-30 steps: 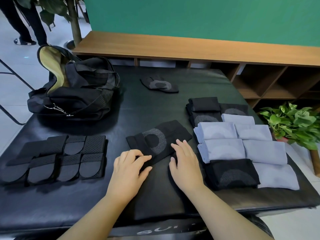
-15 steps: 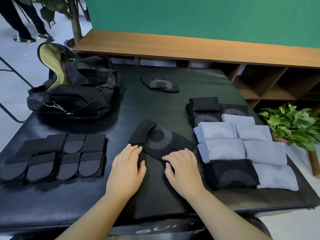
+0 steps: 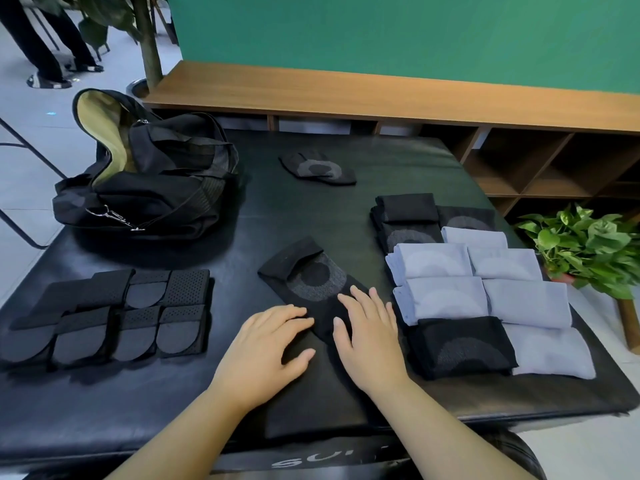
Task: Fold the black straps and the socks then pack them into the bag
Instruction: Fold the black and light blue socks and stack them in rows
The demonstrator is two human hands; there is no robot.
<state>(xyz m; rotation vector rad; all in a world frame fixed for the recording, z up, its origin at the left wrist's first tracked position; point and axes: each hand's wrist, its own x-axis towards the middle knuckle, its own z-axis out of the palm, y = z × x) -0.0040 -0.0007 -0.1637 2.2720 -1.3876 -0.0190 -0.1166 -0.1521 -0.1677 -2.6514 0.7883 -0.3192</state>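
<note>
**Black sock (image 3: pixel 311 289) mid-fold at the table's near edge**

Both hands lie on its near end, left hand (image 3: pixel 266 344) loosely spread, right hand (image 3: pixel 369 332) flat, pinching nothing. I judge another fold comes next. Folded socks (image 3: pixel 446 296) lie right, black straps (image 3: pixel 114 317) left, the open bag (image 3: pixel 149 188) behind, on a black padded table (image 3: pixel 104 407) before a green wall (image 3: pixel 415 39).

Hands (image 3: pixel 266 344) seemingly flat on sock (image 3: pixel 308 282)

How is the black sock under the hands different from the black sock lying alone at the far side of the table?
The black sock under the hands lies near the front edge, and both hands rest on it; the far black sock lies alone, untouched. The near sock has its far end folded over; whether the far one is folded I cannot tell. Both are black with a grey ring pattern.
</note>
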